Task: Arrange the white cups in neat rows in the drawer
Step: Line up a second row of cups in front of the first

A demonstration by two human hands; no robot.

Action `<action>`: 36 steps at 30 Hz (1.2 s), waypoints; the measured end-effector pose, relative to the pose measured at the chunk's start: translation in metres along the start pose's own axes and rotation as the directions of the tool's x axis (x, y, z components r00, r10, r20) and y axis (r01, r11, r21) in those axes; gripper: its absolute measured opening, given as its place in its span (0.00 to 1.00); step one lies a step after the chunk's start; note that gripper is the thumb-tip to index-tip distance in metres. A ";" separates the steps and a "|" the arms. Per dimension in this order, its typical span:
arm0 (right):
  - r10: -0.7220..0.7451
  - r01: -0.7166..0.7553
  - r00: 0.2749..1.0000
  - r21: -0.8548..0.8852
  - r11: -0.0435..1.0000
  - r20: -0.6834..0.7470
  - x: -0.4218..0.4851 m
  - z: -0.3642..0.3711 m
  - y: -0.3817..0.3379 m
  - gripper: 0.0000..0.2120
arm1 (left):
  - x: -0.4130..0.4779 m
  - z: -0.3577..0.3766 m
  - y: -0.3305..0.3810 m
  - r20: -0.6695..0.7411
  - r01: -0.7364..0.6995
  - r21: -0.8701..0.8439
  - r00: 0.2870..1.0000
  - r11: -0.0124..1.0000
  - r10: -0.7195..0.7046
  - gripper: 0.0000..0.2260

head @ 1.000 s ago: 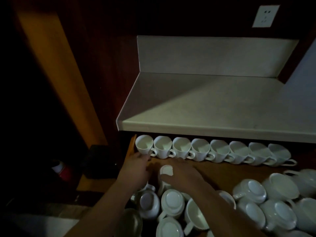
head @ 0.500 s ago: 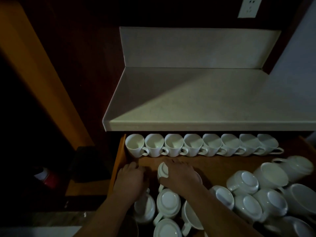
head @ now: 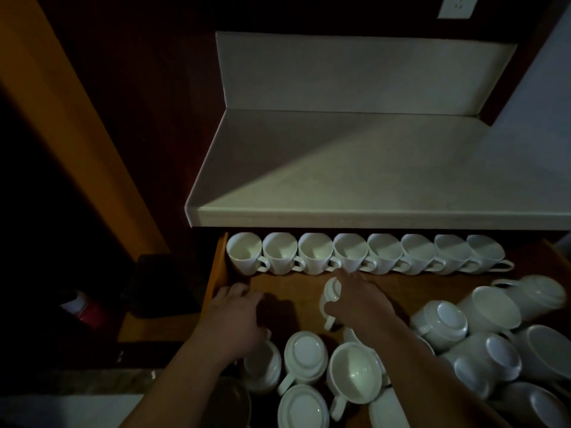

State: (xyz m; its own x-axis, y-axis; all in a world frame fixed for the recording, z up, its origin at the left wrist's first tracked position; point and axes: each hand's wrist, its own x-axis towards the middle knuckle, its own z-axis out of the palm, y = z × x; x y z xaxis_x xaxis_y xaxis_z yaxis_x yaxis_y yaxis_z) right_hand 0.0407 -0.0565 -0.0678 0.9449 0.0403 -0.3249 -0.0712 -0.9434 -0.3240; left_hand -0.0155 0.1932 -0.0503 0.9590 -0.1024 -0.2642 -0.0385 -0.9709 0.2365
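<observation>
The wooden drawer [head: 290, 291] is pulled out under the counter. Several white cups [head: 349, 254] stand upright in a row along its back, handles to the right. My right hand [head: 361, 301] grips one white cup [head: 331, 293] on its side, just in front of that row's middle; its handle points toward me. My left hand [head: 234, 319] rests with loosely curled fingers by the drawer's left wall and holds nothing. Just below it sits another cup [head: 262, 364]. Loose cups [head: 306, 353] lie jumbled at the front, mostly upside down.
A heap of several more cups [head: 438, 322] fills the drawer's right side. The pale countertop [head: 340, 168] overhangs the back row. Left of the drawer, low down, are a dark box [head: 160, 285] and a red object [head: 89, 313]. A wall socket [head: 455, 6] is at top right.
My left hand has drawn back from the leftmost cup of the row to the drawer's left wall. My right hand has carried its cup slightly toward the back row.
</observation>
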 end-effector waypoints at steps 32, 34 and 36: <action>-0.097 -0.021 0.993 0.924 0.381 0.062 -0.019 -0.040 -0.025 0.20 | 0.021 -0.023 0.025 -0.175 -0.239 -0.587 0.970 0.774 0.167 0.43; -0.195 -0.172 0.964 0.983 0.055 0.180 -0.024 -0.041 -0.033 0.16 | 0.017 -0.030 0.034 -0.174 -0.237 -0.760 0.971 0.605 0.161 0.44; -0.267 -0.271 0.932 0.961 -0.059 0.247 -0.031 -0.045 -0.039 0.17 | 0.015 -0.038 0.040 -0.222 -0.243 -0.846 0.970 0.475 0.101 0.40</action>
State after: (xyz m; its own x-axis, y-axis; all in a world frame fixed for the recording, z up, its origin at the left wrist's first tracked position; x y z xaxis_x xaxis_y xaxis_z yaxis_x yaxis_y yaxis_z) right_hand 0.0287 -0.0355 -0.0055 0.8206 0.3702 -0.4354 -0.5589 0.3607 -0.7466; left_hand 0.0079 0.1612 -0.0093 0.9885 -0.1488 -0.0250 -0.0137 -0.2533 0.9673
